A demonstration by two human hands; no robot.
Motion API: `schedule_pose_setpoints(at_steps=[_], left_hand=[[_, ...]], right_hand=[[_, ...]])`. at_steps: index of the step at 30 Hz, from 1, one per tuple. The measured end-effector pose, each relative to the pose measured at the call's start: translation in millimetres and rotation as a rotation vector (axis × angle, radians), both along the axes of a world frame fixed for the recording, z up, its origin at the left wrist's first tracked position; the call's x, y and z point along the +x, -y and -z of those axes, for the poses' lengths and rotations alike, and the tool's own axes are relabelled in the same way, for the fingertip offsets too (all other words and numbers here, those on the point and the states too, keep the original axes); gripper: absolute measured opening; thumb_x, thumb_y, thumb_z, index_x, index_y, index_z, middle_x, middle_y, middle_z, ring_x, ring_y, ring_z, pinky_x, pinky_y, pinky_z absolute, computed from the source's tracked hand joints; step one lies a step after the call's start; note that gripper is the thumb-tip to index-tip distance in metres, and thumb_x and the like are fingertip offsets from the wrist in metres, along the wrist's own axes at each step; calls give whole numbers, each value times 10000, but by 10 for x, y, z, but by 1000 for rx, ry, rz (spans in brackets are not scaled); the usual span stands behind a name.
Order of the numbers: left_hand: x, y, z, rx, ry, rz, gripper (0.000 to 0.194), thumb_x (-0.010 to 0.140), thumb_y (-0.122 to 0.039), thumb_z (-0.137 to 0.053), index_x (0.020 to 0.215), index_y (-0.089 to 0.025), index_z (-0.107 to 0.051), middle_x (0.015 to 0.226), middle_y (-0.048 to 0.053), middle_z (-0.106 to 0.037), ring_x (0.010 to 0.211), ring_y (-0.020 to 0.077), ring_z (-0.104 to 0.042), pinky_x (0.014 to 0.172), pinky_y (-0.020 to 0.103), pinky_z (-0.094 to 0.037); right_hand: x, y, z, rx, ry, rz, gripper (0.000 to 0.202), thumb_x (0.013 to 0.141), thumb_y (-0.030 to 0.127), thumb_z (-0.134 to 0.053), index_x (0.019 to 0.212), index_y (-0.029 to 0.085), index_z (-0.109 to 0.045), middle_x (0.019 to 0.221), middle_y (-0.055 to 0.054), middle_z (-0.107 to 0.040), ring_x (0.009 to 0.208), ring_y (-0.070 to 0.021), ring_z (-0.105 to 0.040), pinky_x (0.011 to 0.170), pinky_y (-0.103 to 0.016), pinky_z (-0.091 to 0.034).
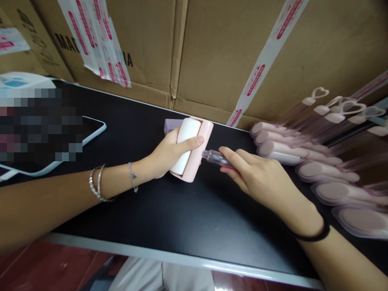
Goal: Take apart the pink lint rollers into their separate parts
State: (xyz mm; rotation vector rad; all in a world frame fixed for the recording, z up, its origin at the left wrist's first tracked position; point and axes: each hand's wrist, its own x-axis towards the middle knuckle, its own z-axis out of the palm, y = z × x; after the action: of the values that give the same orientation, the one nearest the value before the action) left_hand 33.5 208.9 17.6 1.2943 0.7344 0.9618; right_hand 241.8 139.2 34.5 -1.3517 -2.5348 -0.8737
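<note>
black table (200, 218); hands grip roller (198, 155), handle (218, 158).

Behind the black flat tabletop (169, 218) stand brown cardboard boxes (218, 60). On it, a flat black device with a pale blue rim (93, 125) lies left; a row of pink oval-ended plastic pieces (325, 171) lies right. Between them, a pink-and-white plastic roller (194, 155) is in the left hand (165, 153), left of a clear purplish plastic handle (216, 157) in the right hand (262, 173).
</note>
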Motion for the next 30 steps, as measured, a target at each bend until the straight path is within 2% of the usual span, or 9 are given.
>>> schedule_pose_setpoints(at_steps=[8, 23, 30], left_hand=[[-33, 10, -28, -2, -9, 37, 419, 746, -441, -680, 1031, -166, -541, 707, 7, -646, 596, 148, -626, 569, 265, -506], [-12, 91, 3, -38, -85, -52, 501, 741, -490, -659, 1099, -163, -532, 728, 4, -633, 622, 158, -614, 610, 305, -510], [15, 143, 17, 12, -153, -67, 454, 745, -478, -658, 1050, -160, -548, 807, 20, -640, 686, 163, -616, 603, 276, -500]], right_hand=[[-43, 64, -14, 60, 24, 9, 300, 942, 309, -392, 1179, 166, -505, 711, -16, -593, 537, -141, -539, 475, -278, -316], [-58, 99, -34, 68, 71, 35, 245, 918, 295, -444, 1120, 174, -512, 685, 22, -555, 518, -130, -527, 469, -267, -286], [-112, 85, 61, 48, 120, 56, 216, 922, 288, -431, 1095, 175, -494, 688, 24, -552, 521, -135, -549, 455, -276, -260]])
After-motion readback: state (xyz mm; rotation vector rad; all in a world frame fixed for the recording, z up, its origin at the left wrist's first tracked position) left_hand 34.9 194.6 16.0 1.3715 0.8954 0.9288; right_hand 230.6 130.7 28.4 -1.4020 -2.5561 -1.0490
